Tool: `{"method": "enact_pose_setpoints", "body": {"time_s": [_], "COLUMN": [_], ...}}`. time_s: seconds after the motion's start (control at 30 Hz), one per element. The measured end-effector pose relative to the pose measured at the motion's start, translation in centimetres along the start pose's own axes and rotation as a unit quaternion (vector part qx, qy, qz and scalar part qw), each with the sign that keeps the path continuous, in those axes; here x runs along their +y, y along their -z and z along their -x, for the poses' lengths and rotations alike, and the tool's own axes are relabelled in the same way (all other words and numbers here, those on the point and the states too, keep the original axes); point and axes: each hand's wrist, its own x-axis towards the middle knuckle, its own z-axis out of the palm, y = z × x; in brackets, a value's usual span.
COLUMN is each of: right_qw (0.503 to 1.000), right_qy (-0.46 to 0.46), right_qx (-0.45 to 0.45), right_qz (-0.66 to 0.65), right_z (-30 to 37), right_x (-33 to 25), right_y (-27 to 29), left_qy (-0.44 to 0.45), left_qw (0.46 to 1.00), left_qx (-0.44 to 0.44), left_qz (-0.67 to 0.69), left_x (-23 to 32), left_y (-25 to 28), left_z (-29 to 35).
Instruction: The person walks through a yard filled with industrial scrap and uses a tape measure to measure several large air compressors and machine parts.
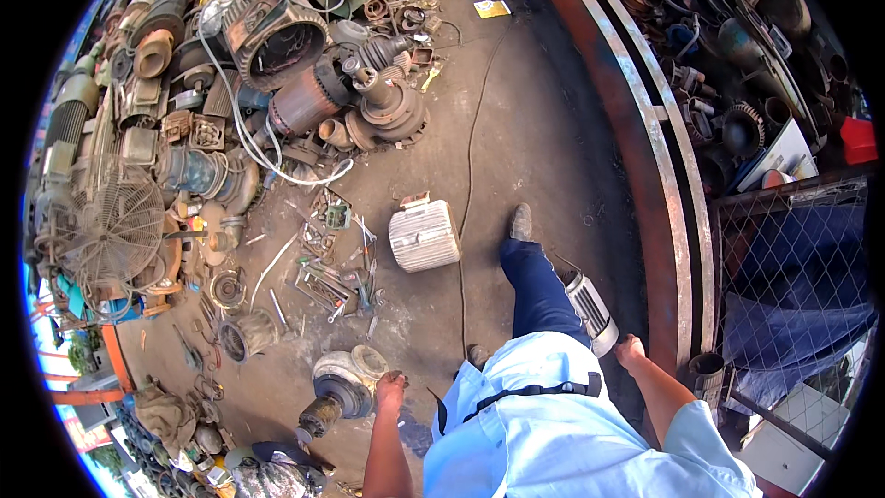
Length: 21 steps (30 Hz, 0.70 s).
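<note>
My left hand point(391, 391) hangs at my side with its fingers loosely curled and nothing visible in them. In the picture it is beside a grey pump-like housing point(341, 372) with a rusty cylindrical end, lying on the floor. On the other side my right hand point(630, 350) is also curled, close to the end of a silver finned electric motor point(590, 312). A gap between hand and motor is hard to judge, and no grip on it shows. Ahead of me a cream finned electric motor point(425, 236) lies on its side, with a dark cable point(469, 148) running past it.
Old motors, castings and a wire fan guard point(112, 226) are heaped along the left. Loose tools and metal scraps point(330, 286) lie before the heap. A rusty steel beam point(636, 101) runs along the right, beside a chain-link panel point(793, 286) and more scrap parts.
</note>
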Motion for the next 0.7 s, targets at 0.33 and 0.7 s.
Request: {"method": "enact_pose_setpoints", "body": {"time_s": [0.33,0.7], "right_qw": [0.951,0.978], "right_qy": [0.238,0.046], "right_qx": [0.104,0.098], "right_qz": [-0.169,-0.178], "right_z": [-9.6,-26.4], "right_x": [-35.3,-40.3], "right_y": [33.3,48.7], "left_qy": [0.000,-0.077], "left_qw": [0.999,0.995], "left_qx": [-0.031,-0.028], "left_qz": [-0.044,-0.052], "left_x": [33.2,55.1], "left_y": [-12.1,-26.3], "left_z": [-3.0,-21.3]}}
